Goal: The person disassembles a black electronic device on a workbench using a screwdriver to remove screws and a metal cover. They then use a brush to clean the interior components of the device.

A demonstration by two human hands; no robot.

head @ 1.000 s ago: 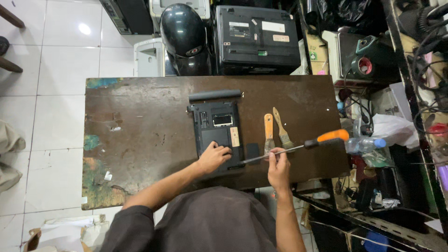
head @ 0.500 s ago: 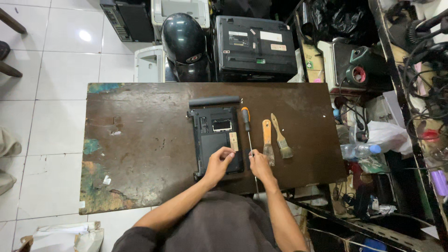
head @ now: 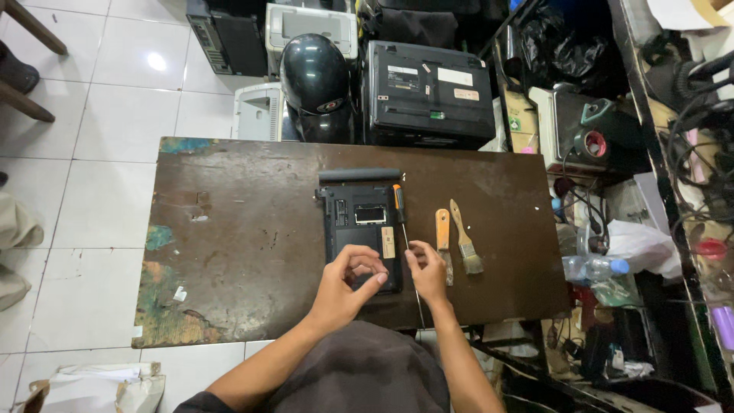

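1. Two hands hover at the near end of the dark laptop base (head: 359, 229), which lies bottom-up on the brown table (head: 229, 245).
2. Left hand (head: 345, 287) curls over the base's near edge, fingers bent; whether it pinches anything, I cannot tell.
3. Right hand (head: 428, 271) sits just right of the base, fingertips pinched loosely by the screwdriver (head: 404, 229) shaft; a firm hold cannot be told.
4. Right of the base lie two brushes (head: 455, 241).

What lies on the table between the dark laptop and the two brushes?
In the head view, a long screwdriver with an orange-black handle lies between the laptop and the brushes, along the laptop's right edge. The right hand rests over its shaft.
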